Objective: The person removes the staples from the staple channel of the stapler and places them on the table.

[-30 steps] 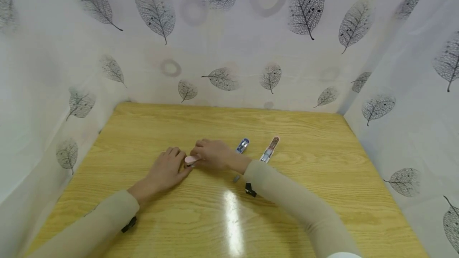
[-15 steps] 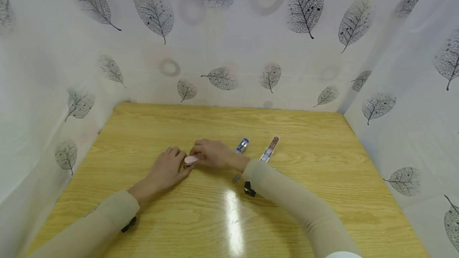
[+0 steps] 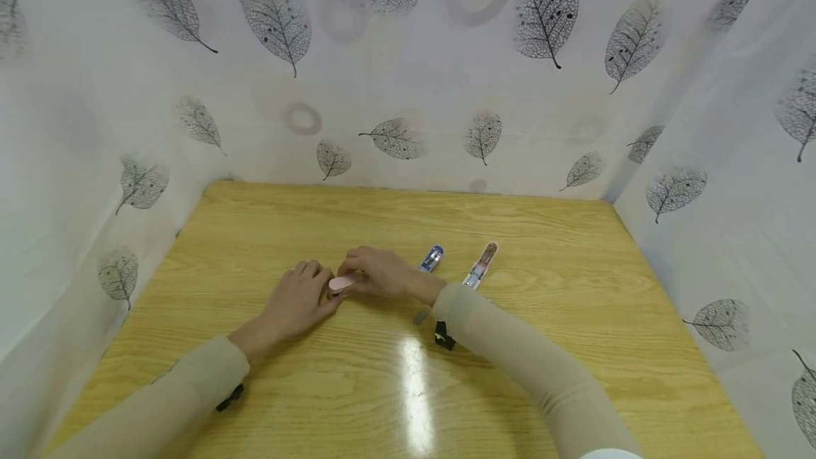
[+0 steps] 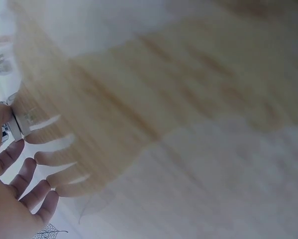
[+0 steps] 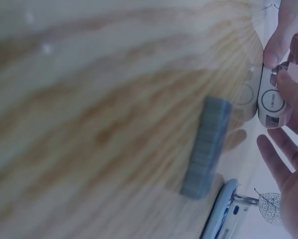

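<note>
A small stapler [image 3: 342, 282] with a pink top and white base lies between the two hands, close over the table, left of middle. My left hand [image 3: 295, 303] pinches one end of it between thumb and forefinger; in the left wrist view the other fingers spread beside the stapler [image 4: 20, 124]. From the opposite side my right hand [image 3: 382, 275] grips it, its thumb on the side near the round logo of the stapler [image 5: 270, 102]. Two fingers of the right hand stick out below it in the right wrist view. Part of the stapler is covered by the fingers.
A grey strip of staples [image 5: 207, 149] lies near the right wrist. Beyond the right forearm are a blue stapler [image 3: 431, 258] and a long pink-rimmed stapler [image 3: 481, 265], partly covered by the sleeve. A leaf-patterned curtain [image 3: 408, 76] encloses the wooden table [image 3: 357, 388].
Both hands stay in place on the stapler. Its pink top shows slightly more beside the right fingers than a second ago.
</note>
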### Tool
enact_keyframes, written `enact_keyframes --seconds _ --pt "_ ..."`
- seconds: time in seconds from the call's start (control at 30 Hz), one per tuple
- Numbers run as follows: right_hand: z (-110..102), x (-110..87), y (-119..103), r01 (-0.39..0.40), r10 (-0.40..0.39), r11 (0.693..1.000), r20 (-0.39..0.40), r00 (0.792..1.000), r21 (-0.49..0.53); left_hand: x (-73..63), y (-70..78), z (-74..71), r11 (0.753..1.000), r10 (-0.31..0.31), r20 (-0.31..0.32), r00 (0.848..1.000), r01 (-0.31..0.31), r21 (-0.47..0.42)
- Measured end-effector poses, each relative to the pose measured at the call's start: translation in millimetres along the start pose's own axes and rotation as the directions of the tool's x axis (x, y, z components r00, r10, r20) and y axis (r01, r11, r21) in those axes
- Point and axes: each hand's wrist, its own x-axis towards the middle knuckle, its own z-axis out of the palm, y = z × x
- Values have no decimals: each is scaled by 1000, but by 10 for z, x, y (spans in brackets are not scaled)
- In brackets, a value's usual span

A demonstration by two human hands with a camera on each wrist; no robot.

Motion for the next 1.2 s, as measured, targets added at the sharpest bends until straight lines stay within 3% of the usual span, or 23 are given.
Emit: enact_keyframes --seconds 0.27,0.5,0.73,1.2 --pt "-12 -21 11 17 -17 999 -1 1000 39 5 4 0 1000 2 4 1000 -2 3" --pt "-58 -51 13 -30 31 985 -3 1000 168 2 18 -41 1000 -17 29 999 17 1" --pt "-72 -61 44 -19 24 989 -27 999 146 0 26 -50 1000 -14 34 999 13 10" --pt "-249 -198 230 -88 107 978 -93 990 191 8 35 -47 999 -37 24 999 37 -10"
